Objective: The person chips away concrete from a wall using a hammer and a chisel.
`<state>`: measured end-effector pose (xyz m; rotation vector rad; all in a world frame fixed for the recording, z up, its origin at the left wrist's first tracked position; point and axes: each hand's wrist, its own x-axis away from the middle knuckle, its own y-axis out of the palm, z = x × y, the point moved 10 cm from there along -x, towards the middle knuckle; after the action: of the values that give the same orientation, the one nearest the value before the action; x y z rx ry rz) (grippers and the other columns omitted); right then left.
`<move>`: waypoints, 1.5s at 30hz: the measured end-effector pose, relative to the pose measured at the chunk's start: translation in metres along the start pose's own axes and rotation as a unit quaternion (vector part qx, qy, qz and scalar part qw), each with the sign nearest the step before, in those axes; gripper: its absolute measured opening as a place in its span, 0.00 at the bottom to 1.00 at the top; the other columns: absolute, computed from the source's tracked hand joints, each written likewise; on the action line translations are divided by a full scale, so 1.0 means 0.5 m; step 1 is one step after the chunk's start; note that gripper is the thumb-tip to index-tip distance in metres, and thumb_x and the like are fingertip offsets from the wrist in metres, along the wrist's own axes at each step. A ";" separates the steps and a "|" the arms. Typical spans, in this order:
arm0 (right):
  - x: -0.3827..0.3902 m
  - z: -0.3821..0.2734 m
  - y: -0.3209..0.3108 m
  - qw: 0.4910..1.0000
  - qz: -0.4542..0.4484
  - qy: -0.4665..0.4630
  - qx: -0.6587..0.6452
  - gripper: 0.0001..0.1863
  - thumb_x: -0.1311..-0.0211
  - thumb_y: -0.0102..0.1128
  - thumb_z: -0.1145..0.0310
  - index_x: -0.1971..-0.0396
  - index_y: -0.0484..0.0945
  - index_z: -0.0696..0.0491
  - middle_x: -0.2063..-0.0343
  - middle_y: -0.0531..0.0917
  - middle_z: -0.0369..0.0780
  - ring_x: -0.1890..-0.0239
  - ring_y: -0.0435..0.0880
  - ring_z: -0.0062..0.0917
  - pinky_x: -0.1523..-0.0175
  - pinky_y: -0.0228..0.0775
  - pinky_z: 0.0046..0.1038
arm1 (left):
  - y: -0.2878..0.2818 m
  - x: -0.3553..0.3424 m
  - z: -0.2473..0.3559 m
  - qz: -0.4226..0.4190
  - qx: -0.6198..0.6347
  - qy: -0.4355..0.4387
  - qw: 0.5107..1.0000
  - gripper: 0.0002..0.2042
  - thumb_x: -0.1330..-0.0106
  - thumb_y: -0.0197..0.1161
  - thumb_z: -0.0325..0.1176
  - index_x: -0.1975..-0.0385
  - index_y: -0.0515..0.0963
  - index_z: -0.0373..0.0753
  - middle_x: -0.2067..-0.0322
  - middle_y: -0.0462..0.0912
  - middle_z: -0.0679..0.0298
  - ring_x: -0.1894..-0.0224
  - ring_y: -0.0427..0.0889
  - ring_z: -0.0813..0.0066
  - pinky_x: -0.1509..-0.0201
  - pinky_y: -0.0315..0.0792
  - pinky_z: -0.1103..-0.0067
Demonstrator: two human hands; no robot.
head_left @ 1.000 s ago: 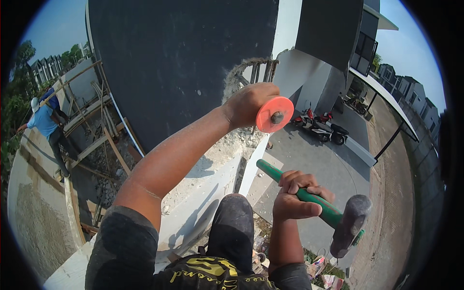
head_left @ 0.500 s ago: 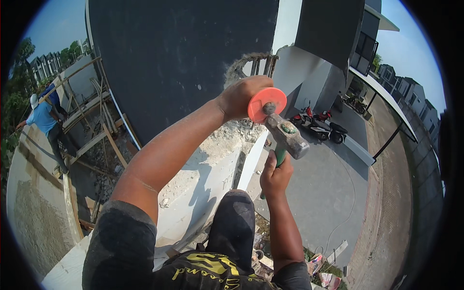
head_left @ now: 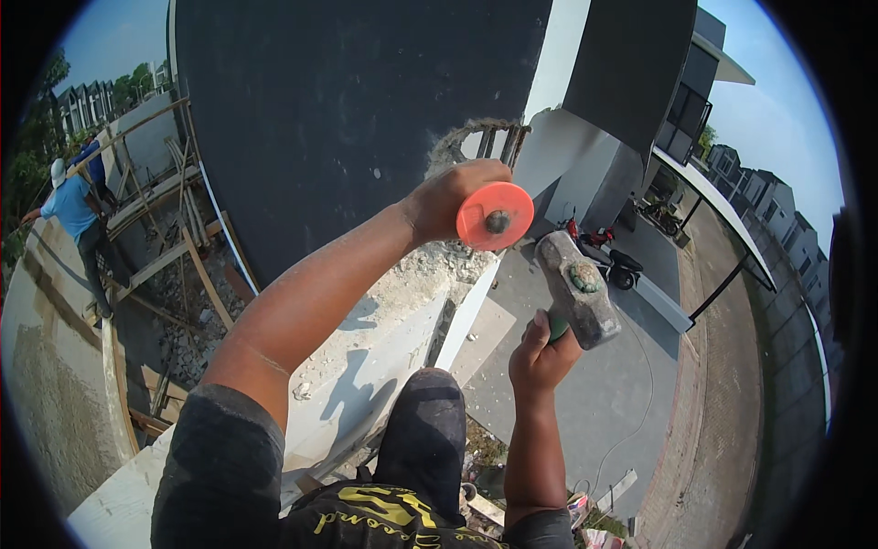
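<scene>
My left hand grips a chisel whose orange round guard and metal striking end face me. The chisel's shaft is hidden behind the hand and guard, against broken masonry at the corner of a dark wall with exposed rebar. My right hand is closed on the green handle of a hammer. Its heavy, worn steel head is lower right of the guard, not touching it. My knee rests near the white ledge.
Two co-workers, one in a light blue shirt, one in dark blue, stand among wooden planks and rubble at left. Far below right are parked scooters, paving, a canopy and a road beside a long wall.
The hammer swung up to the chisel's end half a second ago and has since drawn back to the lower right. My left hand and chisel moved slightly left.
</scene>
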<state>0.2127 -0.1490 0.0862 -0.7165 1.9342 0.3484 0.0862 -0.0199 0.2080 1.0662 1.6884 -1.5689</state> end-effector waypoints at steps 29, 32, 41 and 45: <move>0.022 -0.042 -0.024 0.990 0.010 0.032 -0.137 0.26 0.31 0.52 0.43 0.70 0.65 0.54 0.83 0.68 0.35 0.84 0.68 0.19 0.80 0.59 0.20 | 0.084 0.075 -0.077 -0.056 -0.031 -0.044 0.997 0.09 0.50 0.70 0.27 0.72 0.77 0.39 0.69 0.76 0.63 0.63 0.78 0.65 0.56 0.74 0.72; 0.008 -0.089 -0.075 0.975 0.110 0.015 -0.192 0.31 0.35 0.51 0.34 0.66 0.61 0.52 0.84 0.66 0.35 0.86 0.65 0.17 0.83 0.59 0.19 | 0.097 0.047 -0.016 -0.047 -0.037 -0.001 0.998 0.08 0.51 0.69 0.26 0.75 0.74 0.39 0.72 0.73 0.64 0.67 0.76 0.64 0.61 0.72 0.71; 0.014 -0.057 -0.093 0.949 0.113 0.105 -0.275 0.32 0.33 0.39 0.31 0.64 0.60 0.51 0.87 0.65 0.35 0.92 0.59 0.18 0.88 0.55 0.20 | 0.072 0.012 0.008 -0.022 -0.027 -0.028 0.999 0.10 0.52 0.70 0.27 0.76 0.72 0.38 0.74 0.72 0.63 0.70 0.74 0.64 0.65 0.71 0.71; 0.014 -0.055 -0.109 0.924 0.117 0.129 -0.340 0.36 0.36 0.37 0.26 0.64 0.59 0.51 0.86 0.66 0.38 0.90 0.61 0.20 0.86 0.56 0.22 | 0.070 0.027 0.008 -0.021 -0.049 -0.003 0.999 0.11 0.52 0.70 0.27 0.75 0.72 0.38 0.73 0.72 0.62 0.69 0.75 0.63 0.64 0.71 0.71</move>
<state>0.2244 -0.2082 0.0962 -1.0103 2.1589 1.1627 0.1088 -0.0223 0.1780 0.9812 1.7756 -1.4979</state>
